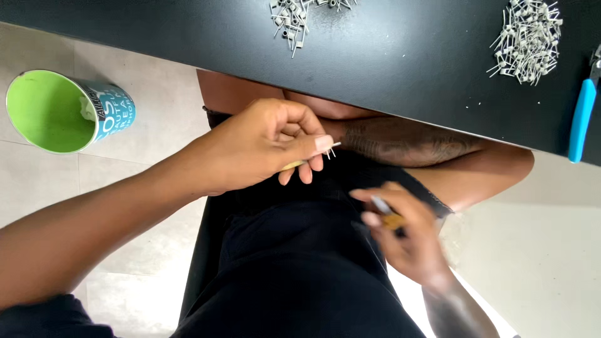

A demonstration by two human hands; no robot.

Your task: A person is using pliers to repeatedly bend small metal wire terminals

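**Two hands working small wire coils below the edge of a black table**

Head view, looking down over the lap. The left hand (263, 147) sits at the centre of the frame, its fingers (322, 143) closed narrow in a pinch on a small metal coil (330, 150), whose short wire legs project just past the thumb tip toward 3 o'clock. A pale yellowish piece shows under the same fingers; what it is cannot be told. The right hand (407, 235) lies at 4 o'clock from the left hand, near it but apart, and is blurred. Its fingers are curled around a slim tool (387, 213) with a grey tip and a tan-orange body; the tip points toward 11 o'clock, at the coil, without touching it.

The black table (400, 56) fills the top of the frame. On it, at 12 o'clock, lies a small heap of coils (291, 19) with loose wire legs; at 2 o'clock lies a larger heap of coils (527, 40). Just beside that larger heap, at the right edge, rests a pair of pliers with a blue handle (582, 119). Fine metal scraps dot the table surface between the heaps.

At 9 o'clock, on the tiled floor (37, 181), a cup (69, 111) stands with a green inside and a blue outside, well apart from both hands.
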